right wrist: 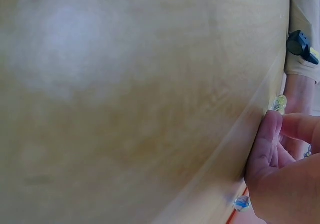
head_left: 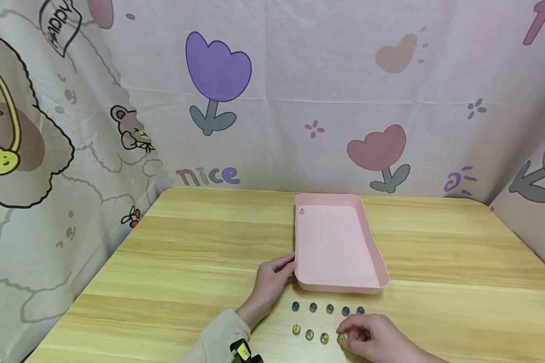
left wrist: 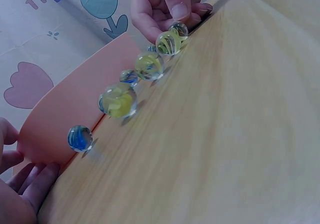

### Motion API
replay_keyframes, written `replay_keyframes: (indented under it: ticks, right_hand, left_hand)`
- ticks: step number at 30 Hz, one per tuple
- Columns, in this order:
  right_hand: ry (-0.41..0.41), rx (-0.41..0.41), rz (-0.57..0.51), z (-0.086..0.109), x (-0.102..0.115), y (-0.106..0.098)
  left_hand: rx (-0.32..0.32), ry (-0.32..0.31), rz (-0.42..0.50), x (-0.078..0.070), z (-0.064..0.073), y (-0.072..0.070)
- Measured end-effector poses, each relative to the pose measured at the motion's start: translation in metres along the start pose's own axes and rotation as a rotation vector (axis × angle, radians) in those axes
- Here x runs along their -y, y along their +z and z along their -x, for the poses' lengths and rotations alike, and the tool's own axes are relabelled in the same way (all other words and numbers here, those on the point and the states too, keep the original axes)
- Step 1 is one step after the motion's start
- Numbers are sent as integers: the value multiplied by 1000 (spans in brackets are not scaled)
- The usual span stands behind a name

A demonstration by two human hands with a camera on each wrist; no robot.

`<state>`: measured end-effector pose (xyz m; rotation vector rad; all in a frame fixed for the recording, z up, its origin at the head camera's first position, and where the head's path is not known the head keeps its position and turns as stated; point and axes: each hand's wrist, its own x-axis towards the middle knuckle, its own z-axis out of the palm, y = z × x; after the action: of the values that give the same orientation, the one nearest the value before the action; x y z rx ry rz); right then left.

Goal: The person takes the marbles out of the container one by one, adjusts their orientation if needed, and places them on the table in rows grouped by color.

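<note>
My right hand (head_left: 374, 337) pinches a yellow-green glass marble (head_left: 341, 339) on the table, at the right end of a row of several such marbles (head_left: 310, 334). Just beyond lies a row of several blue glass marbles (head_left: 330, 308). My left hand (head_left: 270, 282) touches the outside of a shallow pink tray (head_left: 340, 290) near its front left corner, with fairly straight fingers. One small marble (head_left: 302, 211) sits inside the tray at the far left corner. In the right wrist view, a blue marble (right wrist: 242, 204) shows beside the right hand (right wrist: 285, 169).
The wood-grain table (head_left: 200, 242) reaches back to a printed cloth (head_left: 281, 141), and more cloth hangs on both sides. A dark device (head_left: 245, 350) is strapped over the left sleeve (head_left: 220, 335).
</note>
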<state>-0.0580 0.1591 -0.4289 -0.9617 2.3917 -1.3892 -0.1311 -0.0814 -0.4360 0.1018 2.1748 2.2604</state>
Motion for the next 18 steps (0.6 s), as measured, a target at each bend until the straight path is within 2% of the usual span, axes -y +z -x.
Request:
replay_keyframes:
  ticks: [9,18]
  right_hand:
    - [69,19,-37,0,3,0]
    - [77,24,-51,2,4,-2]
  left_hand:
    - [-3,-11,6,-1,1,0]
    - [3,2,4,-1,0,0]
